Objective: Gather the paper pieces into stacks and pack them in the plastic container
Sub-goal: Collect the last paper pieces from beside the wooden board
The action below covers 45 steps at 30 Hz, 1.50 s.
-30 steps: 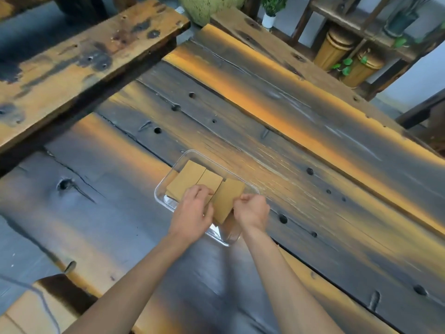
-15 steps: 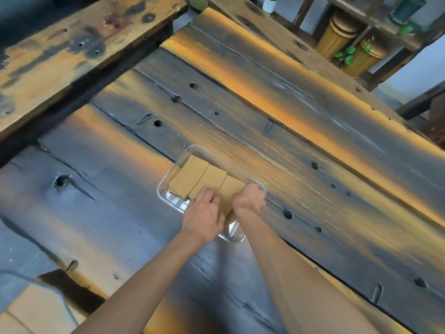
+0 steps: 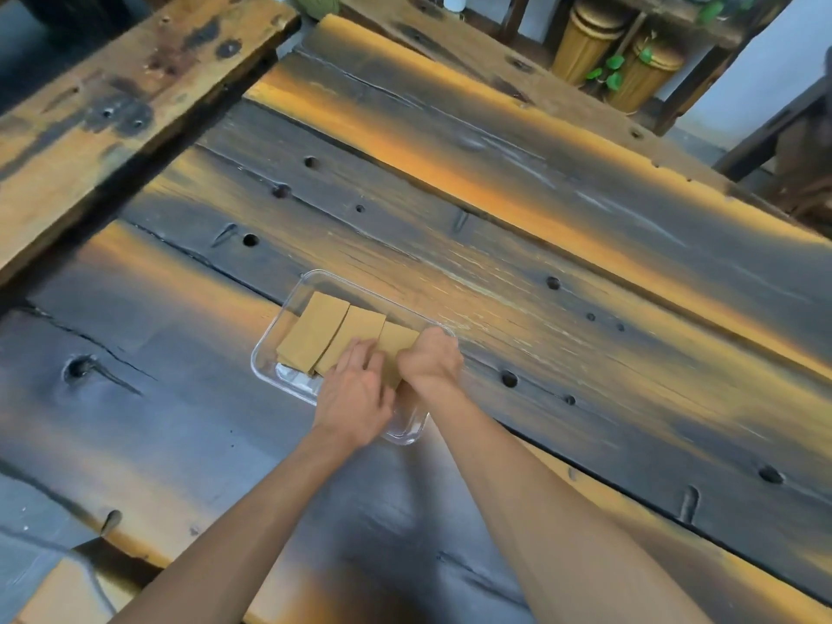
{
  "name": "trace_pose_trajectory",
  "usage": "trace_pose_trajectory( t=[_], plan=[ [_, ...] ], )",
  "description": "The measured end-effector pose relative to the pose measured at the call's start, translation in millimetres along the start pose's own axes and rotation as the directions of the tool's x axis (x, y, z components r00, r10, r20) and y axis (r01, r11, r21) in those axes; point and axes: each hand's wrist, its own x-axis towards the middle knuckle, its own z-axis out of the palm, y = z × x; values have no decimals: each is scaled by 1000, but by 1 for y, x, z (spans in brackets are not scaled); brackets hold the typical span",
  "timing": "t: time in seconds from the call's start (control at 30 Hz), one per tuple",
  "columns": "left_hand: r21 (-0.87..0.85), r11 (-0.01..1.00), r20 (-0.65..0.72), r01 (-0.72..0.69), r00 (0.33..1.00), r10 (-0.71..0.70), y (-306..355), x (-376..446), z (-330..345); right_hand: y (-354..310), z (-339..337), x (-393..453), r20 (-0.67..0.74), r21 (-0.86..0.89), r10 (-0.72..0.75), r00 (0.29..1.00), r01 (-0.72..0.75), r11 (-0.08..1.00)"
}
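Note:
A clear plastic container sits on the dark plank table. Inside it three stacks of tan paper pieces lie side by side: a left stack, a middle stack and a right stack. My left hand lies flat over the near ends of the middle and right stacks, fingers spread on the paper. My right hand is curled at the container's right end, its fingers closed on the right stack. The near part of that stack is hidden by both hands.
The table is rough wood with holes and cracks. A raised wooden plank runs along the left. Wicker baskets and plants stand under a shelf at the far right. A tan board shows at the bottom left corner.
The right stack has gone from tilted up to lying flat in the container. Both hands have moved forward and down with it, and my left hand now presses on the stacks.

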Motion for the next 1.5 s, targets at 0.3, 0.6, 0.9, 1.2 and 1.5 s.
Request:
trace_pose_trajectory(
  t=[0.3,0.6,0.9,1.2,1.5],
  plan=[
    [11,944,-266,-331,909,322,101,36,-12,105,-105,6,-211,51,-138,968,152,987],
    [105,865,9,-491,870,493,248,63,48,315,-214,20,-279,148,112,954,-73,986],
    [174,782,231,-599,796,559,377,49,148,507,-279,16,-362,220,329,872,-263,939],
    [101,766,300,-635,753,586,460,30,213,628,-304,31,-378,323,549,745,-450,833],
    [-38,806,311,-591,759,572,506,12,245,623,-305,69,-431,364,741,515,-652,665]
  ],
)
